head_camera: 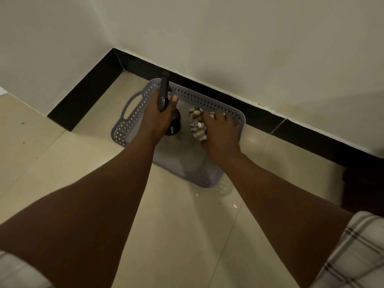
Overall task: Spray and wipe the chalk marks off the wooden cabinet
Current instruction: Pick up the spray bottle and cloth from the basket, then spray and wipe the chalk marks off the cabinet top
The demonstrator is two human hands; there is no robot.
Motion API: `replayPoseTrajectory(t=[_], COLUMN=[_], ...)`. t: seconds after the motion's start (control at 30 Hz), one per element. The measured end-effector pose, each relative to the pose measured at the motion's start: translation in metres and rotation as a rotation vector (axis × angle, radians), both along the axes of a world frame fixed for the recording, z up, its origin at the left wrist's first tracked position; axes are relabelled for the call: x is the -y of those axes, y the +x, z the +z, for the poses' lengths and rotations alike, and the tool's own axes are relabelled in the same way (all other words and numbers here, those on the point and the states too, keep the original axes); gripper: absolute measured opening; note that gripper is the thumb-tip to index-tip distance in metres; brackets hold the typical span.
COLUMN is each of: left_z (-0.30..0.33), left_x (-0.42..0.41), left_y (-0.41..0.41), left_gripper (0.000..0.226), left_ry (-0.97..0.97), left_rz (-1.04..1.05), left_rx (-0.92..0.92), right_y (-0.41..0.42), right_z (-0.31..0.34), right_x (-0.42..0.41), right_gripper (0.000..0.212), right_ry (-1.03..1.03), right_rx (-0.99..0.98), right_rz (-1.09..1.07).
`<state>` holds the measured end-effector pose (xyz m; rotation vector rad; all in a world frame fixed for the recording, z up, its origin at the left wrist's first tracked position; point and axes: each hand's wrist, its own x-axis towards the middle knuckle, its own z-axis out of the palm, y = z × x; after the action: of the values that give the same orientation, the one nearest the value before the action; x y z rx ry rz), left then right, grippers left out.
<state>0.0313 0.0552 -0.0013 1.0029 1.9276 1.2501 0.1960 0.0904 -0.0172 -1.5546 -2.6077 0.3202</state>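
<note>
Plaid sleeves framing the shot, you are gripping the spray bottle (169, 118) in your left hand (158, 117) at eleven o'clock while your right hand (220, 134) is clutching the rag (197, 125) inside the grey basket (207, 100), risking snagging its perforated wall; no cabinet is in view.

dark spray bottle (174, 125) upright, patterned cloth (197, 125) crumpled

Basket (207, 100) on floor (176, 235) against wall (228, 48); inside it, spray bottle (173, 125) left, cloth (197, 125) right.
</note>
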Motion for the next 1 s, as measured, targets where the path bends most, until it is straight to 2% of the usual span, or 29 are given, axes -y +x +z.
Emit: replayPoseTrajectory(t=[0.1, 0.23, 0.4, 0.5, 0.6, 0.77, 0.9, 1.0], left_z=[0.045, 0.114, 0.218, 0.286, 0.359, 0.473, 0.541, 0.592], left_x=[0.0, 0.003, 0.015, 0.019, 0.02, 0.025, 0.032, 0.038], left_y=[0.01, 0.028, 0.054, 0.066, 0.078, 0.097, 0.111, 0.12], left_gripper=[0.041, 0.037, 0.01, 0.017, 0.014, 0.019, 0.022, 0.019], left_ry=[0.068, 0.16, 0.235, 0.271, 0.308, 0.346, 0.355, 0.371], left_rz=[0.001, 0.055, -0.007, -0.03, -0.066, -0.099, -0.134, -0.155], left_rx=[0.007, 0.05, 0.051, 0.085, 0.13, 0.119, 0.079, 0.093], right_y=[0.004, 0.018, 0.034, 0.046, 0.062, 0.089, 0.107, 0.115], right_z=[0.034, 0.09, 0.185, 0.251, 0.325, 0.434, 0.502, 0.557], right_x=[0.003, 0.012, 0.025, 0.028, 0.029, 0.035, 0.04, 0.043], right_gripper=[0.058, 0.053, 0.051, 0.057, 0.057, 0.07, 0.08, 0.074], right_ry=[-0.033, 0.009, 0.085, 0.125, 0.119, 0.145, 0.162, 0.175], right_rx=[-0.132, -0.172, -0.219, -0.216, -0.21, -0.21, -0.194, -0.174], right_rz=[-0.015, -0.014, -0.071, -0.06, -0.06, -0.069, -0.069, -0.099])
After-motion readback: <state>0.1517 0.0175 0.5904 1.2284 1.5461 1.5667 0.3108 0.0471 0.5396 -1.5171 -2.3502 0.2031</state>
